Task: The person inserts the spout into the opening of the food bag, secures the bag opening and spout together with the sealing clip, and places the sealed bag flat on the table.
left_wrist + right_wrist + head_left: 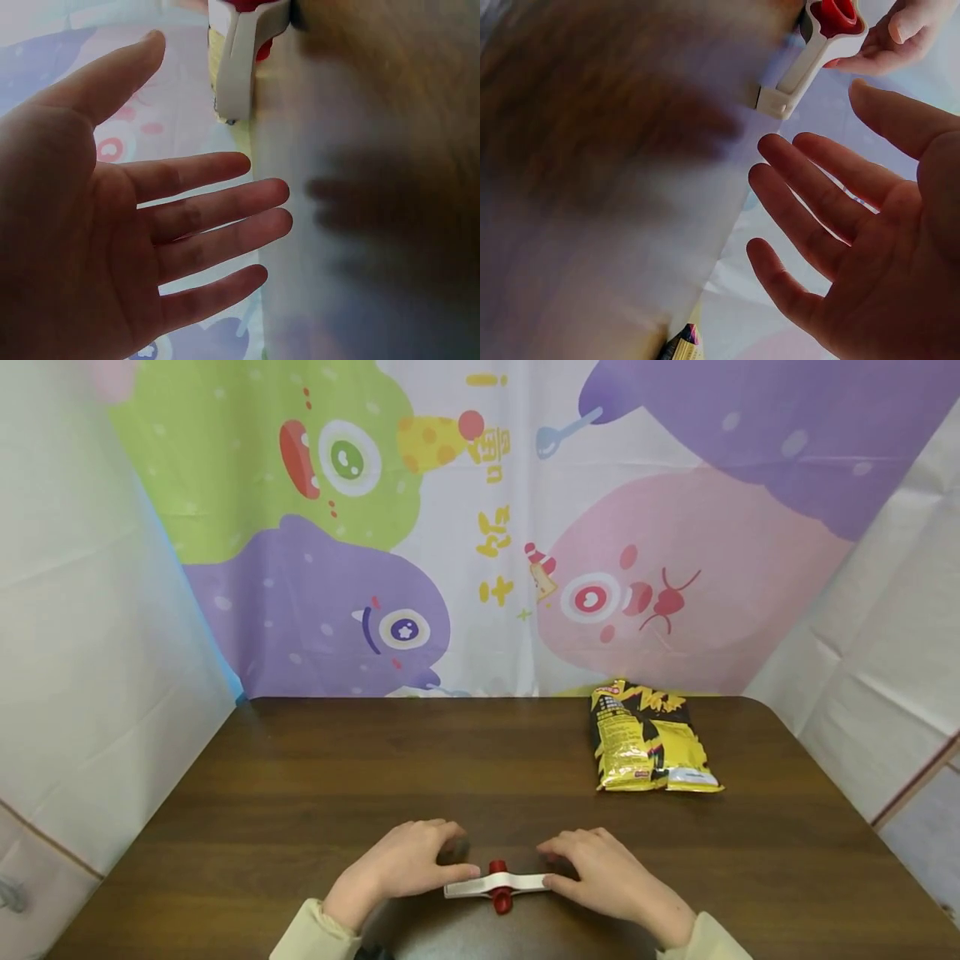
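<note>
A white two-armed tool with a red middle piece (498,882) lies on the table between the hands; its exact kind is unclear. My left hand (412,860) hovers just left of it, the thumb near the white arm's end. On the other side, my right hand (609,878) has its thumb close to the opposite end. In the left wrist view the fingers (217,206) are spread and straight, apart from the tool (236,82). The right wrist view likewise shows loosely extended fingers (810,191) below the tool's white arm (799,75), holding nothing.
A yellow and black snack bag (651,743) lies at the back right of the dark wooden table (360,760). Behind the table hangs a cloth with cartoon monsters (495,652). White cloth (90,610) hangs at both sides.
</note>
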Demonstrator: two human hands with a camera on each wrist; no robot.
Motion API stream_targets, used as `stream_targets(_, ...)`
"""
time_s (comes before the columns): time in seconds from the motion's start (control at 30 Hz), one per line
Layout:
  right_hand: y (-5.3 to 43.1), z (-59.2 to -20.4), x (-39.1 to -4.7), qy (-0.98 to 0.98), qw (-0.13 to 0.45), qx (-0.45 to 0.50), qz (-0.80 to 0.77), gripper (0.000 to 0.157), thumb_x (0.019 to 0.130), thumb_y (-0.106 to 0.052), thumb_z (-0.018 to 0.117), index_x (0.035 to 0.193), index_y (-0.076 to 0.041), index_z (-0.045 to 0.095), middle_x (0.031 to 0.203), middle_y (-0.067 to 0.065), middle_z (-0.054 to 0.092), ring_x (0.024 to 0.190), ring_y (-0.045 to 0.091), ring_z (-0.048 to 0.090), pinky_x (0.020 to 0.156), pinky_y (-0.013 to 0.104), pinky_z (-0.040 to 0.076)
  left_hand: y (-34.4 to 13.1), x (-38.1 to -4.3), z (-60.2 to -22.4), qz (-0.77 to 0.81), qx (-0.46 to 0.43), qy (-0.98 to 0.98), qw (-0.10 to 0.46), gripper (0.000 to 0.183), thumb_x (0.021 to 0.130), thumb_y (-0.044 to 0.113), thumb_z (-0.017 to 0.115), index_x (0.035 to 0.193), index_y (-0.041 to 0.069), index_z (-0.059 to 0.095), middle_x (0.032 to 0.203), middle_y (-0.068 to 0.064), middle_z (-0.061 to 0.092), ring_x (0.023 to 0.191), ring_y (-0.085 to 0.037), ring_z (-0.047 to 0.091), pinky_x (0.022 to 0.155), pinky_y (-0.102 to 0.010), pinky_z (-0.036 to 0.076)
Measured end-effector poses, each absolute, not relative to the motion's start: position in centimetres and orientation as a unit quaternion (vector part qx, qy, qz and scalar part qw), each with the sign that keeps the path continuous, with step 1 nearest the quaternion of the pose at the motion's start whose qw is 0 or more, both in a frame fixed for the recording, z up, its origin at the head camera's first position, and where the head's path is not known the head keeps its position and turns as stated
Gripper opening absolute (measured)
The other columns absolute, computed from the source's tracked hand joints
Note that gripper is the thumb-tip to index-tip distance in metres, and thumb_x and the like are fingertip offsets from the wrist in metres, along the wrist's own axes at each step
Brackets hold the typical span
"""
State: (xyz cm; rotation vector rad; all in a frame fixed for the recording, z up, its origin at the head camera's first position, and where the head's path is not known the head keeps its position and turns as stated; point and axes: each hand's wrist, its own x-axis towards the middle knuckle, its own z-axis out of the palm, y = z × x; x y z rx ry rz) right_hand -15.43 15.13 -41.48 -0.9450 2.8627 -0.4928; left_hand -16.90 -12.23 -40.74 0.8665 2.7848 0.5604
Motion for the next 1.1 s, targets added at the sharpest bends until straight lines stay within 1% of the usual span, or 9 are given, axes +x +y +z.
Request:
stream_targets(0.1,14.9,-41.7,-15.2,0.936,0.031,-0.314,-0.156,0.036,0.085,-0.041,0.059,0.110,-0.016,0.064,0.100,-0.007,0.064,0.091,0.011,0.057,0.078,0.038,0.041,-12.1,-16.6,-41.0,0.182,0.303,0.932,0.076,0.056,0.078,0.060,0.056,0.106,0.012,0.061,0.086,0.005,0.060,0.072,-0.006,0.053,0.063,-0.027,0.044)
stream_targets(0.17,14.8,-41.7,-15.2,0.936,0.027,-0.316,-0.151,0.035,0.084,-0.040,0.060,0.110,-0.016,0.064,0.101,-0.007,0.064,0.092,0.011,0.057,0.077,0.037,0.041,-12.0,-16.5,-41.0,0.177,0.307,0.932,0.073,0.055,0.076,0.059,0.059,0.105,0.012,0.062,0.085,0.006,0.059,0.072,-0.006,0.053,0.063,-0.027,0.043)
stream_targets(0.3,14.6,-41.7,-15.2,0.936,0.030,-0.317,-0.147,0.033,0.083,-0.036,0.063,0.108,-0.015,0.064,0.100,-0.006,0.063,0.091,0.011,0.057,0.078,0.037,0.042,-12.0,-16.3,-41.0,0.170,0.312,0.932,0.076,0.056,0.074,0.057,0.064,0.106,0.012,0.061,0.088,0.004,0.061,0.076,-0.008,0.056,0.066,-0.029,0.045)
stream_targets(0.4,14.5,-41.7,-15.2,0.936,0.037,-0.317,-0.146,0.031,0.082,-0.034,0.064,0.107,-0.014,0.064,0.099,-0.006,0.063,0.091,0.012,0.057,0.078,0.038,0.042,-11.8,-16.1,-41.0,0.172,0.321,0.928,0.078,0.053,0.073,0.056,0.065,0.103,0.013,0.062,0.086,0.006,0.059,0.073,-0.005,0.053,0.063,-0.027,0.044)
stream_targets(0.57,14.4,-41.7,-15.1,0.933,0.053,-0.323,-0.149,0.027,0.082,-0.033,0.064,0.104,-0.017,0.066,0.097,-0.008,0.061,0.090,0.011,0.057,0.076,0.036,0.042,-11.4,-15.9,-41.1,0.197,0.327,0.919,0.095,0.040,0.072,0.052,0.068,0.090,0.016,0.062,0.071,0.011,0.051,0.060,-0.001,0.043,0.053,-0.020,0.037)
stream_targets(0.63,14.4,-41.7,-15.1,0.931,0.053,-0.328,-0.150,0.024,0.082,-0.032,0.065,0.102,-0.018,0.068,0.095,-0.010,0.061,0.088,0.009,0.056,0.074,0.035,0.042,-11.2,-15.8,-41.2,0.207,0.324,0.918,0.102,0.034,0.072,0.049,0.070,0.084,0.019,0.060,0.064,0.013,0.047,0.055,0.000,0.039,0.050,-0.019,0.035)
stream_targets(0.73,14.3,-41.7,-15.1,0.930,0.053,-0.331,-0.151,0.021,0.081,-0.031,0.066,0.098,-0.020,0.070,0.093,-0.012,0.060,0.084,0.007,0.055,0.072,0.033,0.042,-11.0,-15.7,-41.2,0.209,0.321,0.918,0.105,0.031,0.071,0.047,0.071,0.080,0.020,0.060,0.059,0.015,0.045,0.050,0.001,0.037,0.046,-0.019,0.033)
stream_targets(1.0,14.2,-41.8,-15.2,0.931,0.057,-0.327,-0.150,0.011,0.078,-0.029,0.069,0.086,-0.022,0.070,0.086,-0.014,0.056,0.077,0.003,0.052,0.068,0.031,0.039,-10.4,-15.4,-41.4,0.183,0.332,0.919,0.111,0.032,0.068,0.045,0.075,0.077,0.018,0.059,0.059,0.016,0.045,0.050,0.001,0.034,0.045,-0.018,0.031)
stream_targets(1.1,14.1,-41.8,-15.1,0.931,0.052,-0.330,-0.147,0.010,0.077,-0.029,0.070,0.084,-0.022,0.070,0.085,-0.014,0.055,0.075,0.002,0.051,0.066,0.029,0.038,-10.2,-15.5,-41.6,0.178,0.338,0.917,0.114,0.031,0.068,0.044,0.075,0.076,0.018,0.059,0.059,0.016,0.044,0.049,0.001,0.033,0.044,-0.018,0.030)
